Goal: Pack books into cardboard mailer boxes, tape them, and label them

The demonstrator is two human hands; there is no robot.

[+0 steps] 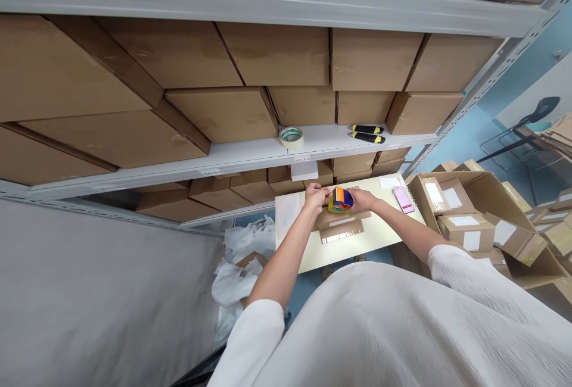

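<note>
Over the cream table (313,256), my right hand (361,200) grips a tape dispenser (341,199) with an orange top and a dark blue and yellow body. Just left of it, my left hand (315,196) is closed in a pinch close to the dispenser's front. Whatever lies between those fingertips is too small to make out. Below both hands a small flat cardboard box (343,229) rests on the table, with a shiny strip along its near edge.
A phone (404,200) lies at the table's right. On the shelf (250,152) are a masking tape roll (291,137), two utility knives (367,133) and large cartons (223,114). An open carton (473,190) of small boxes stands right; white plastic wrap (236,286) lies left.
</note>
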